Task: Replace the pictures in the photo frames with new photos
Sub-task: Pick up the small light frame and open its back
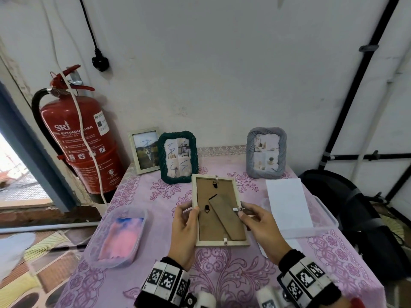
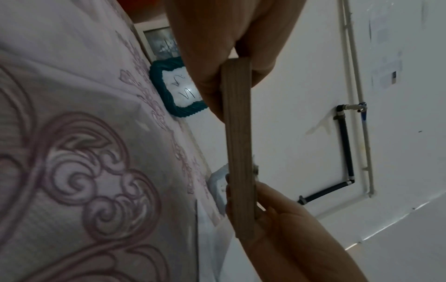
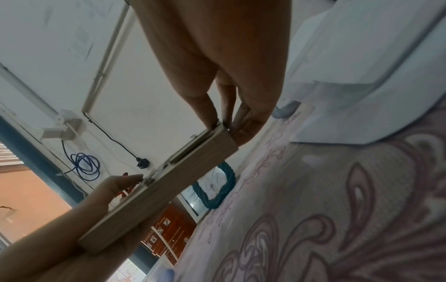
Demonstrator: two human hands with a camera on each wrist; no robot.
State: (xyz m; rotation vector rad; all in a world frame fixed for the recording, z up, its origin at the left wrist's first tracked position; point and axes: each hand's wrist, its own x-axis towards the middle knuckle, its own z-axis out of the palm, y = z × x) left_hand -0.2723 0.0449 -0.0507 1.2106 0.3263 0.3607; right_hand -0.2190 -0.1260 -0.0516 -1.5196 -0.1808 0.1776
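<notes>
Two hands, left hand and right hand, gripping opposite edges of a pale wooden frame, back-side up, above the counter.

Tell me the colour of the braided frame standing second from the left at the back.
Dark teal green braided frame; the head view shows it best.

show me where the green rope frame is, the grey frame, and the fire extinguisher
green rope frame (image 1: 162, 161), head view, left rim
grey frame (image 1: 282, 152), head view, right rim
fire extinguisher (image 1: 73, 138), head view, red body
</notes>
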